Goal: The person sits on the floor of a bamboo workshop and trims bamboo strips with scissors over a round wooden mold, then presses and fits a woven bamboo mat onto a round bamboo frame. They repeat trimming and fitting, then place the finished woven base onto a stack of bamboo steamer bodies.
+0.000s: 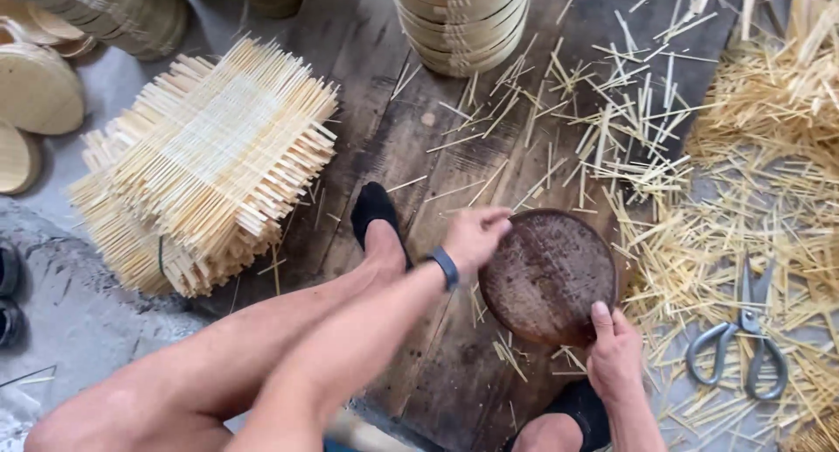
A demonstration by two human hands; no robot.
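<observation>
A round dark brown wooden disc (549,275) lies on a worn wooden board (411,146) on the floor. My left hand (474,235) rests on the disc's upper left rim, fingers curled over the edge; a dark band sits on that wrist. The disc's lower right rim is gripped by my right hand (614,354), thumb on top. My bare legs stretch out to either side, with a foot in a black sock (377,218) planted on the board left of the disc.
A stack of woven bamboo mats (205,163) sits at the left. Stacked round bamboo rings (461,19) stand at the top, with round lids (35,89) at far left. Loose bamboo slivers (743,172) cover the right side, where metal scissors (741,338) lie.
</observation>
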